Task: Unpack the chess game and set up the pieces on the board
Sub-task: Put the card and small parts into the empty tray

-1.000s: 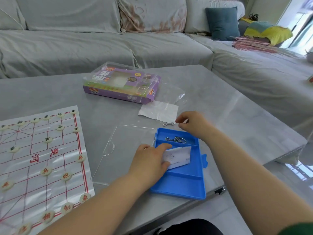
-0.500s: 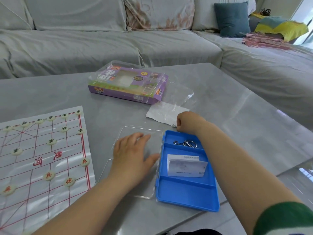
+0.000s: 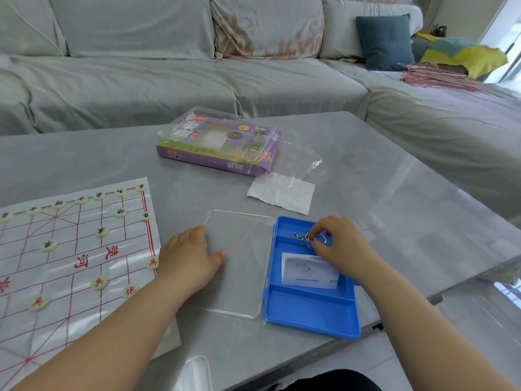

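Note:
A white paper chess board [image 3: 70, 266] with red lines lies at the table's left, with several round cream pieces [image 3: 99, 283] on it. A blue plastic tray [image 3: 311, 314] sits near the front edge, its clear lid [image 3: 242, 261] open flat to the left. Metal wire rings [image 3: 298, 236] lie in the tray's top compartment and a folded white leaflet [image 3: 308, 273] in the middle one. My right hand [image 3: 339, 246] pinches the wire rings. My left hand [image 3: 191, 258] rests on the clear lid's left edge, fingers curled at its rim.
A purple game box [image 3: 217, 145] in clear wrap lies at the table's middle back. A crumpled white paper [image 3: 282, 193] and clear film [image 3: 304, 162] lie beside it. The grey table [image 3: 394, 193] ends close on the right and front. A grey sofa [image 3: 169, 80] stands behind.
My left hand left the leaflet in the tray and moved left onto the clear lid. My right hand came from the table behind the tray into its top compartment and took the wire rings.

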The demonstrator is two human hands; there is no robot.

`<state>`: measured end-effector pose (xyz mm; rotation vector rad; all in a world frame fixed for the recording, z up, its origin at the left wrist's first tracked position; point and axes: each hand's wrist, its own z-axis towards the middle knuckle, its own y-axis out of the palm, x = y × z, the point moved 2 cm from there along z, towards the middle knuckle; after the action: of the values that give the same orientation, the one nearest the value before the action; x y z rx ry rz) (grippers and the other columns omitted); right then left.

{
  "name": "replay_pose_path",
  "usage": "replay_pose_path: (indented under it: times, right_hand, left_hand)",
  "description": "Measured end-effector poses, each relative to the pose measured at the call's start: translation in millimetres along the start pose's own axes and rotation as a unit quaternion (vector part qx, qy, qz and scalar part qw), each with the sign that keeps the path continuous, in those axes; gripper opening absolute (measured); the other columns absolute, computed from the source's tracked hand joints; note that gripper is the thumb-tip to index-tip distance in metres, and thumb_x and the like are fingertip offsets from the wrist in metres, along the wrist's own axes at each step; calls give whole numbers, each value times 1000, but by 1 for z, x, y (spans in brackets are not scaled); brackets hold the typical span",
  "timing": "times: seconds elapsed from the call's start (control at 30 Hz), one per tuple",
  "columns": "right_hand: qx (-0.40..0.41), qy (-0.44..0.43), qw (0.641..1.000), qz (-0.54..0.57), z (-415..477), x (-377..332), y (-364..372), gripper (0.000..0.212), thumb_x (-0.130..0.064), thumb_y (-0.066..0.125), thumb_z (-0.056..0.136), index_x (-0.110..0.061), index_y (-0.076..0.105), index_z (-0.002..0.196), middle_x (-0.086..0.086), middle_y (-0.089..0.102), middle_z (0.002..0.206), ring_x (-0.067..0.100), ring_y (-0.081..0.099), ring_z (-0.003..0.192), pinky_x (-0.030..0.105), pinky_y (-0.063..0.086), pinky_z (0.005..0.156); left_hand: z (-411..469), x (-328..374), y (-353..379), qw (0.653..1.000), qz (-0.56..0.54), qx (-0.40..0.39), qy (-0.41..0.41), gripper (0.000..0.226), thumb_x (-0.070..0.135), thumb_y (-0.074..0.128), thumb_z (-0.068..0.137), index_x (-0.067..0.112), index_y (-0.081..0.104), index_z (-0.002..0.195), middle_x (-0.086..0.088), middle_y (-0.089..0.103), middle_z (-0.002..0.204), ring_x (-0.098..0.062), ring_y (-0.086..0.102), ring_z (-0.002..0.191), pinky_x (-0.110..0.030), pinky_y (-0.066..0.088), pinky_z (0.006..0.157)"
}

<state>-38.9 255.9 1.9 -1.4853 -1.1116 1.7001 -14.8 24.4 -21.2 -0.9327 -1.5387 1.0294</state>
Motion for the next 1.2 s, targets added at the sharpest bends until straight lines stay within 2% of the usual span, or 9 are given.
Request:
replay_pose_path:
  times: [0.17, 0.3, 0.4, 0.57, 0.73, 0.83, 0.93, 1.13, 1.2]
  right_hand:
    - [199, -38, 973, 115, -42, -9, -3, 35, -41, 44, 80, -13, 64, 83, -14, 52, 82, 2, 44, 79, 11, 31, 72]
    - [158, -114, 979, 52, -65, -2, 20, 23, -39, 51, 70, -24, 64, 81, -15, 60, 84, 5, 48, 85, 15, 42, 78]
    - [154, -57, 985, 56, -64, 6, 27, 18, -23, 57, 76, -14, 70, 82, -1, 68, 84, 3, 49, 80, 34, 51, 75]
    - [106, 25, 993, 44, -60, 10, 27, 38, -12, 44, 93, -23, 44, 129, -2, 55, 120, 12, 41, 97, 18, 25, 81]
    - [97, 70, 990, -80, -61, 6, 19, 30, -31, 46, 92, -30, 52, 121, -10, 46, 128, 15, 29, 126, 23, 10, 88]
    - [77, 95, 986, -116, -59, 6, 18, 41, -43, 43, 91, -37, 41, 132, -11, 28, 141, 15, 18, 131, 24, 2, 96]
    - [101, 141, 983, -63, -59, 7, 19, 55, -38, 50, 89, -31, 27, 139, -6, 18, 145, 16, 13, 135, 26, 5, 107]
    - [225, 199, 916, 264, -68, 25, 24, 45, -8, 64, 80, -14, 49, 122, -9, 39, 109, 16, 40, 116, 24, 31, 97]
    - [226, 199, 915, 268, -67, 29, 26, 41, -5, 65, 78, -11, 53, 117, -8, 44, 106, 12, 40, 107, 23, 32, 93]
  left_hand:
    - [4, 1, -1, 1000, -2, -5, -14, 58, 39, 43, 91, 17, 24, 141, -5, 38, 142, -27, 35, 129, -32, 27, 103]
    - [6, 1, -2, 999, -38, -5, -32, 55, 34, 45, 91, 18, 28, 140, -7, 48, 133, -28, 40, 124, -33, 30, 100]
    - [5, 1, -6, 987, -155, 15, -44, 48, 25, 49, 90, 16, 36, 135, -8, 53, 126, -28, 47, 116, -31, 34, 93]
    - [4, 0, -23, 906, -418, 12, -59, 45, 5, 52, 88, 12, 42, 131, -4, 49, 124, -21, 51, 92, -28, 43, 65]
    - [-13, 12, -50, 847, -532, 0, -3, 57, -3, 58, 82, 17, 40, 132, -2, 47, 123, -22, 57, 101, -19, 53, 65]
    - [-28, 37, -54, 832, -551, -39, 47, 51, 0, 57, 83, 24, 43, 125, -2, 51, 126, -18, 56, 104, -26, 50, 85]
    - [-42, 67, -48, 837, -536, -69, 84, 54, 1, 56, 83, 28, 41, 128, 7, 47, 129, -12, 47, 114, -26, 40, 91]
    - [-63, 130, -13, 890, -417, -93, 160, 62, 12, 59, 82, 30, 34, 135, 16, 37, 122, 2, 35, 104, 2, 38, 61]
    - [-69, 142, 4, 917, -337, -87, 196, 62, 14, 57, 82, 25, 32, 137, 13, 36, 133, -3, 36, 113, -7, 37, 84]
